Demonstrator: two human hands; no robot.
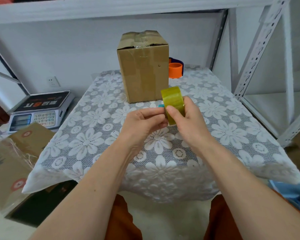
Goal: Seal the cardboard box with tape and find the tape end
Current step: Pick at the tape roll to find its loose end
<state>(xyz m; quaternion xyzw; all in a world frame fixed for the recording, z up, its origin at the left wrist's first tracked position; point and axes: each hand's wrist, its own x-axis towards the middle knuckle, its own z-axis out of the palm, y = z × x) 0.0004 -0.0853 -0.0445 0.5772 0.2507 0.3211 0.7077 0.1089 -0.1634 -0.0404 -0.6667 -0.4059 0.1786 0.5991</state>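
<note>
My right hand (pixel 189 118) grips the yellowish tape roll (pixel 173 103) above the desk (pixel 87 135), its round face turned left, left hand (pixel 142 122) pinching its edge, near the upright taped cardboard box (pixel 143 66) behind.

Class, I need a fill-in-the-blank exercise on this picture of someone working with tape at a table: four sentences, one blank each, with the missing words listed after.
1. The right hand grips a roll of ____-coloured tape.
2. The left hand pinches at the roll's ____ side.
3. The cardboard box stands on a ____-patterned lace tablecloth.
4. The object behind the box, to its right, is ____ in colour.

Missing words: yellow; left; flower; orange
</note>
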